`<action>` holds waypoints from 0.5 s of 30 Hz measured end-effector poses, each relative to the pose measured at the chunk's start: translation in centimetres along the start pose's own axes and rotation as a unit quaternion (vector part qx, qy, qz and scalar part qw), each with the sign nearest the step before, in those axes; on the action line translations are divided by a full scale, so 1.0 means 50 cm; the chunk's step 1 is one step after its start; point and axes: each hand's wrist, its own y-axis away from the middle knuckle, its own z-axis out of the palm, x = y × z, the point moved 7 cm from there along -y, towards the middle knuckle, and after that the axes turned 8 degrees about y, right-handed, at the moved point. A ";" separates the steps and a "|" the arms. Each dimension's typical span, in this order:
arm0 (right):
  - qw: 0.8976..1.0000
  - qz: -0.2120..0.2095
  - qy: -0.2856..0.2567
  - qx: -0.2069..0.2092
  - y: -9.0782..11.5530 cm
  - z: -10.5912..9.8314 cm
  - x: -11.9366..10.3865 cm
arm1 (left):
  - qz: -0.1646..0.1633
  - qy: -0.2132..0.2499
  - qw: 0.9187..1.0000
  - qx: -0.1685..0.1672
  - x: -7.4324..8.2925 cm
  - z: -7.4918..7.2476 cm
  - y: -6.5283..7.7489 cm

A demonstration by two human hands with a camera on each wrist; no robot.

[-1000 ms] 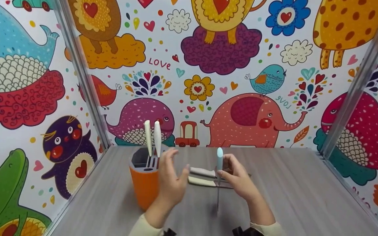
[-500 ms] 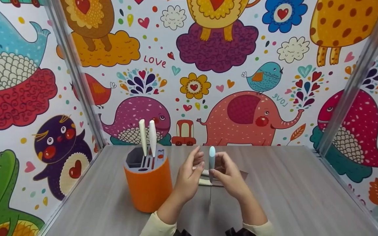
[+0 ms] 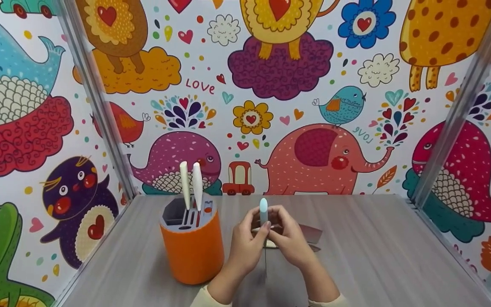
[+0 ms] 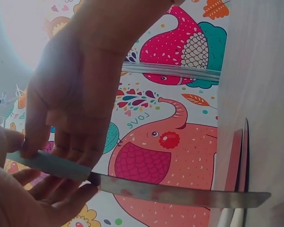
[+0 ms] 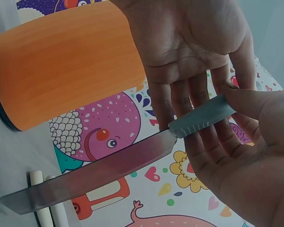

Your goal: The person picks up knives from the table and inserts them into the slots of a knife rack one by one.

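A knife with a pale blue handle (image 3: 264, 206) is held upright between both hands, its blade (image 5: 99, 172) pointing down above the table. My left hand (image 3: 245, 246) pinches the handle from the left, thumb in front and fingers behind. From the other side, my right hand (image 3: 291, 242) grips the same handle with its thumb and fingers. The blade's squared tip shows in the left wrist view. Behind the hands lie further knives on the table, partly hidden; a cream handle (image 3: 271, 244) and reddish-brown blades (image 3: 311, 234) are visible.
An orange knife block (image 3: 192, 258) with a grey slotted top stands left of the hands. A cream-handled knife (image 3: 185, 185) and a white-handled knife (image 3: 197, 185) stick up from it. Cartoon-printed walls enclose the grey table (image 3: 369, 256).
My left hand has come right from beside the knife block to the blue-handled knife and taken hold of it. My right hand has moved slightly left with the knife.
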 end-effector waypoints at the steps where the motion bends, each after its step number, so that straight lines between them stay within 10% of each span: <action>1: 1.000 0.000 -0.002 0.000 0.000 0.001 0.000 | 0.001 -0.003 1.000 0.001 0.000 -0.001 0.001; 15: 0.997 0.012 -0.027 0.077 -0.003 0.003 0.024 | 0.006 -0.033 0.999 0.017 0.008 -0.010 0.001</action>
